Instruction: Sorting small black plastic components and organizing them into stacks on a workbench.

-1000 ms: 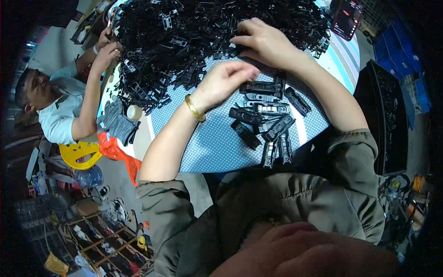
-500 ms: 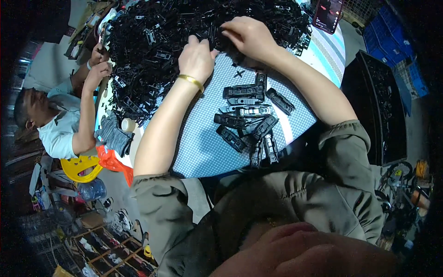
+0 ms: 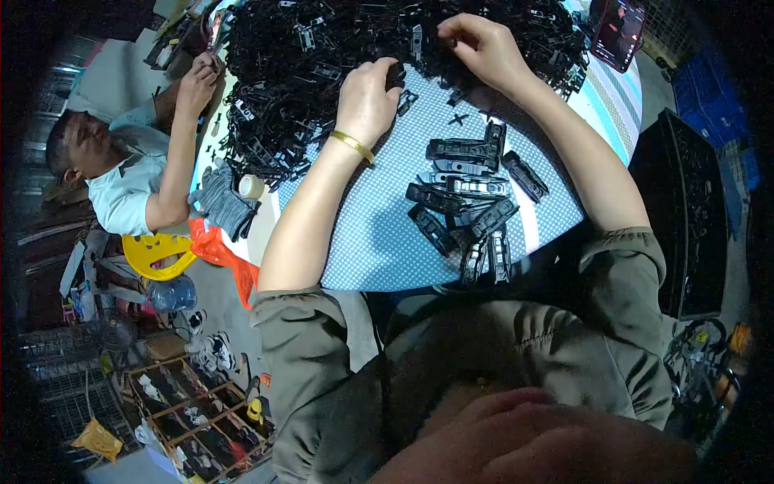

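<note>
Black plastic parts [image 3: 322,73] lie heaped at the table's far edge, just beyond both my hands. My left hand [image 3: 367,101] pinches one small piece; my right hand [image 3: 480,48] closes on another, nearer the heap's middle.

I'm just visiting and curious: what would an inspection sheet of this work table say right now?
Surface: table under a blue-and-white dotted cloth.
Job's things: big heap of black plastic parts at the far side; small group of black parts laid out near the person.
Clutter: roll of tape, grey glove, phone at the far right edge.
Hands: left hand and right hand both at the heap's edge, fingers curled on parts.
Cables: nothing seen.
Surroundings: a co-worker at the left side, a yellow stool, a black crate to the right.
</note>
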The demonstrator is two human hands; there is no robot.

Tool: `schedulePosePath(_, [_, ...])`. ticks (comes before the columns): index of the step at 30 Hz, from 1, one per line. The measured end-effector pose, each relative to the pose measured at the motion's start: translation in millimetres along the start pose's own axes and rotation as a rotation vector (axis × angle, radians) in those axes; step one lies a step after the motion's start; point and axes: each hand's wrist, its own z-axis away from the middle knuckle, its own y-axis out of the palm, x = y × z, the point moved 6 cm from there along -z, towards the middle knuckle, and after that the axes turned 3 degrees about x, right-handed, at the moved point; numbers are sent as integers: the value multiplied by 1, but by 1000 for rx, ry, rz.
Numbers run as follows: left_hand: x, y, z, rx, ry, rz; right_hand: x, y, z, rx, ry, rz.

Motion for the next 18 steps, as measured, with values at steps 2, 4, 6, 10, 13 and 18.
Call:
schedulePosePath(2, [-2,-9,5,-124,58,17,19,5,1,112,-128,383])
schedulePosePath(4, [9,-17,9,-198,-102,258,19,9,3,189,-29,465])
schedulePosePath(6, [24,-21,6,-282,-170,445,14,13,5,302,2,579])
schedulePosePath(10, [22,-28,7,-212,-197,888,35,3,1,106,-87,507])
schedulePosePath(13, [-8,-10,13,176,-218,1071,55,-3,2,-20,-207,280])
schedulePosePath(18, [-10,10,18,147,-339,1420,62,15,9,58,-130,4])
